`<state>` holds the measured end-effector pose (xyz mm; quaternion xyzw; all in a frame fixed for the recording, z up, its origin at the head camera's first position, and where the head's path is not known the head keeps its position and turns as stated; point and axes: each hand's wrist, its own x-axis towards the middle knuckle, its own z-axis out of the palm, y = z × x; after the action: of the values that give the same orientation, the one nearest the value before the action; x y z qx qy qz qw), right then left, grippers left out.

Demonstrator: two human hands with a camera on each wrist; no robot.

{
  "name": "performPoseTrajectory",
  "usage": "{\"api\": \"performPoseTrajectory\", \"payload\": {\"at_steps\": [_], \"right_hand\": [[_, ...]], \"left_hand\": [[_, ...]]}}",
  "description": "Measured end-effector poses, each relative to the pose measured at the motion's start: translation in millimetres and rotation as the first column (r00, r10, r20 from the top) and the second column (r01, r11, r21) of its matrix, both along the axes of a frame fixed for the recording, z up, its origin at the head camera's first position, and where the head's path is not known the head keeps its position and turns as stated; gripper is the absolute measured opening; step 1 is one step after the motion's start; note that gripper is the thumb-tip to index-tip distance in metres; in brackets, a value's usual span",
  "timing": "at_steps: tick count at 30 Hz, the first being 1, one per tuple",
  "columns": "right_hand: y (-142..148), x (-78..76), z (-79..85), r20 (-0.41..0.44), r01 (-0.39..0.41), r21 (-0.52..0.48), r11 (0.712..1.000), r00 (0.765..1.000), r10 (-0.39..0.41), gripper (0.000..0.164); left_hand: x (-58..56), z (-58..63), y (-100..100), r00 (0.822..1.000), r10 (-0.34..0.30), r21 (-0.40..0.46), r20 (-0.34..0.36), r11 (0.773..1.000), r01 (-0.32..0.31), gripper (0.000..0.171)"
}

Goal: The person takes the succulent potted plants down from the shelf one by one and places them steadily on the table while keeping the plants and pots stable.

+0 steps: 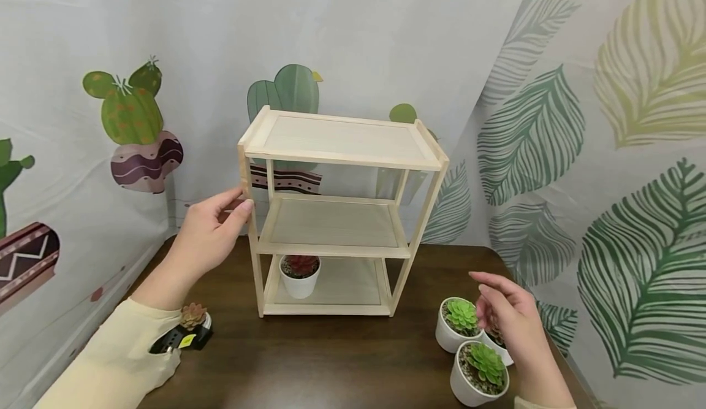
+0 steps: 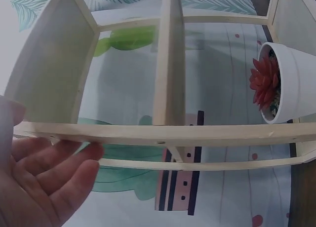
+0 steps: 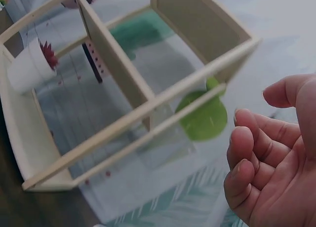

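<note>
A light wooden three-tier shelf (image 1: 336,243) stands on the dark table. My left hand (image 1: 212,228) holds its left front post, thumb on the front and fingers behind; the left wrist view shows these fingers (image 2: 69,170) around the wood. A white pot with a red succulent (image 1: 300,277) sits on the bottom tier, toward the left. My right hand (image 1: 513,317) is raised over the potted plants at the right, its fingers loosely bent and nothing between them. Below it are two green succulents in white pots (image 1: 460,320), (image 1: 480,375) and a third pot (image 1: 499,347), partly hidden by the hand.
Near my left forearm, another small succulent (image 1: 193,316) shows, partly covered by the sleeve and a black wrist strap (image 1: 184,338). The brown table (image 1: 309,360) extends in front of the shelf. Printed curtains (image 1: 386,41) hang close behind and at both sides.
</note>
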<state>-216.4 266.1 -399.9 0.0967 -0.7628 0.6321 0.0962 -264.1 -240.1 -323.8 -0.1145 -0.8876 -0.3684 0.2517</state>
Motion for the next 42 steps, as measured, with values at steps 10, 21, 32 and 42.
{"api": "performPoseTrajectory", "payload": {"at_steps": [10,21,32,42], "right_hand": [[-29,-35.6,41.8,-0.104,-0.045,0.134,0.99,0.993,0.059,0.025],[-51,-69.6,64.7,-0.131,-0.032,0.204,0.978,0.99,0.059,0.028],[-61,-85.6,66.3,-0.112,0.009,0.238,0.971,0.994,0.018,0.038],[-71,-93.8,65.8,-0.12,-0.001,0.215,0.977,0.992,0.028,0.038]], "left_hand": [[14.8,-2.1,-1,0.99,0.079,0.022,-0.12,0.997,-0.077,0.022],[16.5,-39.9,11,0.995,-0.053,0.033,0.081,0.998,0.05,0.029],[20.0,-93.6,37,0.965,-0.16,0.162,0.206,0.979,0.127,0.038],[19.3,-138.5,51,0.934,-0.155,0.244,0.323,0.967,0.076,0.042]]}}
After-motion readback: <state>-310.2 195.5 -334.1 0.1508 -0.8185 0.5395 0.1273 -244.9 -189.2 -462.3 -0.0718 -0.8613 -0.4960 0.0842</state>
